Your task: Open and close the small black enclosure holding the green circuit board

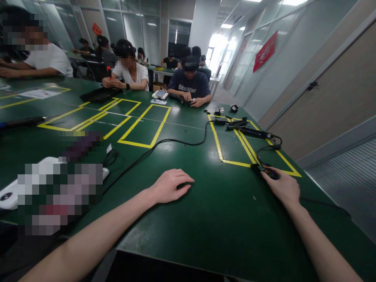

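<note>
My left hand (pixel 172 186) rests on the green table (pixel 205 219), fingers loosely stretched together and thumb apart, holding nothing. At the right, my right hand (pixel 284 190) is closed on a small black device (pixel 266 170) with coloured wires and what looks like a bare circuit board. My fingers hide part of it. A thin black cable runs from the device to a black cylindrical handle (pixel 255 133) that lies just beyond, among other dark parts. A long black cord (pixel 173 140) crosses the table past my left hand.
Yellow tape (pixel 236 162) marks rectangles on the table. At the left lie a white device (pixel 44 166) and a blurred-out object. A black tray (pixel 100 95) and a white device (pixel 160 94) stand farther off. Several people sit across the table, their hands busy with parts. Glass partitions line the room.
</note>
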{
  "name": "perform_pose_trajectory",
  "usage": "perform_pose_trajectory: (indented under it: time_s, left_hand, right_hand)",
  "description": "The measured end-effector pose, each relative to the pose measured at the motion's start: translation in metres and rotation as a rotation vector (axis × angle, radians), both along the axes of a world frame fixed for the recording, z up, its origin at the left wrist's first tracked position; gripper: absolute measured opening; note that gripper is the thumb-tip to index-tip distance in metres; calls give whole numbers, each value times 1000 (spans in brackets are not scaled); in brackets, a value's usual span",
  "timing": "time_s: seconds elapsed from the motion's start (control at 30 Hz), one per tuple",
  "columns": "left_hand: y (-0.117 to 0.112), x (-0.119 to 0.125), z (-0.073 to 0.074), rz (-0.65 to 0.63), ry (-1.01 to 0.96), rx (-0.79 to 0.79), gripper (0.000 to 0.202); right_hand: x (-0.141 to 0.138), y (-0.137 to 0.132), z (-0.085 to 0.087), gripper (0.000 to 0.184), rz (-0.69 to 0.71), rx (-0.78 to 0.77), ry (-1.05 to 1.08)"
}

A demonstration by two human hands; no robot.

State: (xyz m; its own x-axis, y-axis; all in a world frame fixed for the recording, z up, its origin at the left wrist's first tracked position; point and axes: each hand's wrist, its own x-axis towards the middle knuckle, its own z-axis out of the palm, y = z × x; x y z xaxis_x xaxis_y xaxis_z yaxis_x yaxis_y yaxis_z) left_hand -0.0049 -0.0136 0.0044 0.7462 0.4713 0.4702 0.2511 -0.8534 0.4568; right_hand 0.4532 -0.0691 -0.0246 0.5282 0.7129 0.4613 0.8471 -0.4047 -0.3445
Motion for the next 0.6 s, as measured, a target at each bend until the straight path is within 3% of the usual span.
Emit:
perform_pose_trajectory:
  time_s: [0.07, 0.17, 0.27, 0.4, 0.5, 0.6]
  left_hand:
    - [0, 0, 0, 0, 0, -2, 21]
    - [0, 0, 2, -9, -26, 3, 22]
    - [-1, -1, 4, -11, -57, 24, 25]
    - [-5, -1, 8, -7, -90, 41, 26]
    - [-7, 0, 9, -30, -55, -1, 23]
    - [-7, -1, 8, -38, -5, -37, 28]
  right_hand:
    - [-29, 8, 2, 47, 8, -47, 41]
    - [-85, 14, 3, 42, 234, 1, 80]
    - [-148, 9, 5, 35, 553, 43, 118]
    - [-219, -6, 15, 32, 1096, -14, 149]
    - [-244, -13, 22, 34, 1321, -85, 92]
    - [-247, -13, 21, 32, 1348, -43, 103]
